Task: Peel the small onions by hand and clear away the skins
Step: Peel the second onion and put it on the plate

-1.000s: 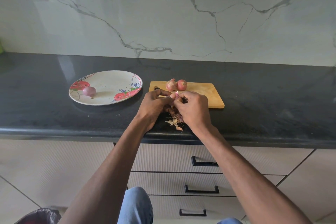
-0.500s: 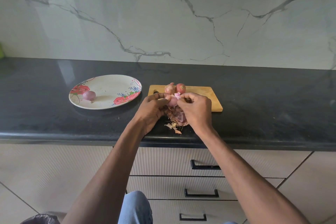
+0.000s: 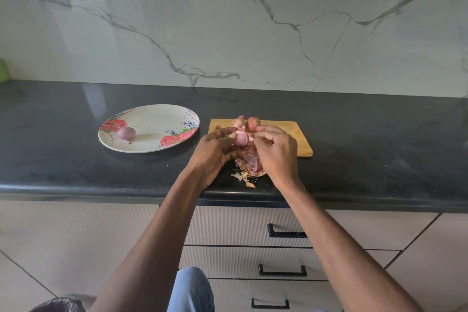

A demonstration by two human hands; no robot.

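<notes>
Left hand (image 3: pixel 215 152): fingers curled round a small onion (image 3: pixel 240 138), held just above the near left part of the cutting board (image 3: pixel 302 145). Onion surface pale pink-purple, smooth and glossy where bared; a flap of loose skin (image 3: pixel 247 132) lifted at its top right. Right hand (image 3: pixel 277 153): fingers bent, tips pinching that flap beside the onion — touching the left hand's fingertips.

Below and between both hands, on the black counter (image 3: pixel 379 159): pile of peelings (image 3: pixel 249 163) — thin pink-purple sheets, streaked, with drier tan scraps (image 3: pixel 240 176) scattered toward the counter's front edge.

On the far edge of the cutting board, just behind the hands: two unpeeled onions side by side. Left one (image 3: pixel 239 121) pale, papery, with a wisp of root fibres at the top, partly hidden by the fingers. Right one (image 3: pixel 254 123) reddish-brown, dry-skinned, round. Touching or just apart — cannot tell.

To the left, well apart from the board: oval plate (image 3: pixel 157 114), white with red rose print and blue flecks. On its left part, one peeled onion (image 3: pixel 126 133), purple, smooth, shiny, stub end toward the near rim.

Behind the counter: marble-patterned wall (image 3: pixel 228 20). Below it: ribbed drawer fronts with black handles (image 3: pixel 287 233).
</notes>
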